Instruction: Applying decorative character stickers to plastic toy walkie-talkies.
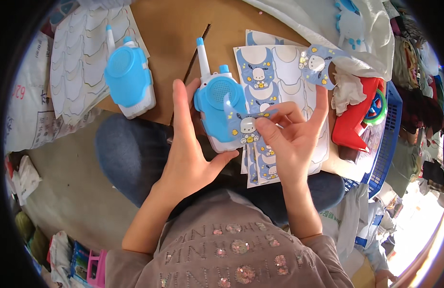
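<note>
My left hand (188, 156) grips a blue and white toy walkie-talkie (217, 122) from its left side. Its thumb lies at the toy's lower end, its index finger points upward, and the other fingers are partly hidden behind the toy. Between thumb and fingers, my right hand (294, 144) pinches a blue cartoon sticker (248, 128) over the toy's front. A second blue sticker (315, 65) clings to the raised right index fingertip. Beneath the right hand lie sticker sheets (258, 77), some of their spaces peeled bare.
Another toy walkie-talkie (128, 79) lies at the left on the brown cardboard (159, 29), beside peeled backing sheets (73, 62). At the right are crumpled white paper (347, 91), a red plastic piece (354, 120), a green ring (377, 108) and a blue basket (386, 139).
</note>
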